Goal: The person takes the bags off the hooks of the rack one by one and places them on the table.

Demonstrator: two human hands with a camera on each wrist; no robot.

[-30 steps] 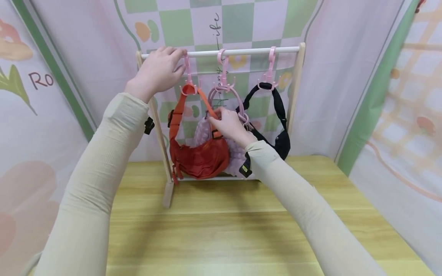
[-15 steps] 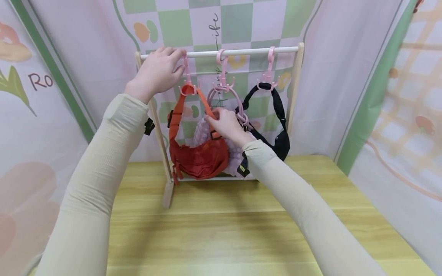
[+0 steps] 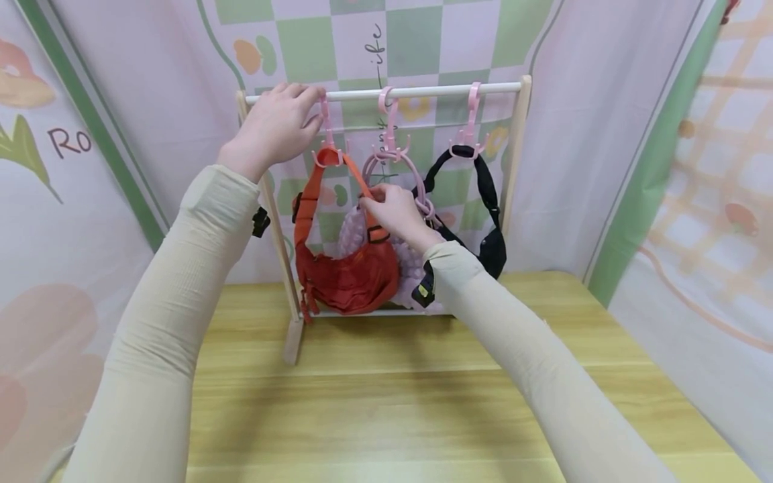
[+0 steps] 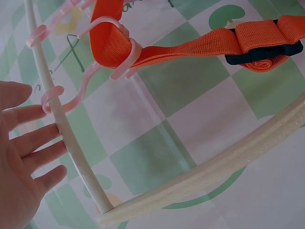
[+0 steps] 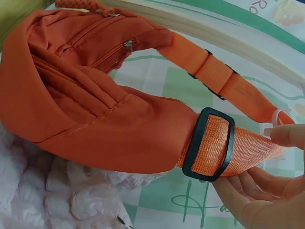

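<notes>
An orange-red shoulder bag (image 3: 353,278) hangs by its orange strap (image 5: 248,145) from a pink hook (image 3: 328,137) on the rack's white rail (image 3: 356,94). My right hand (image 3: 395,211) pinches that strap between thumb and fingers, just above its black slider buckle (image 5: 208,144). Up at the left end of the rail, my left hand (image 3: 278,124) rests with extended fingers; in the left wrist view its fingertips (image 4: 52,131) meet the rail beside the pink hook's loop (image 4: 52,98). The bag's front faces me, with its zip visible in the right wrist view.
Behind the orange bag hangs a fluffy pale-purple bag (image 3: 413,268) on the middle hook, partly hidden. A black bag (image 3: 493,251) hangs on the right hook. The wooden rack's left foot (image 3: 294,342) stands on the wood-grain table (image 3: 374,416). A patterned curtain (image 3: 417,40) closes off the back.
My right hand has shifted slightly left and up along the strap, still pinching it. The left hand stays at the rail, and the bags hang almost unchanged.
</notes>
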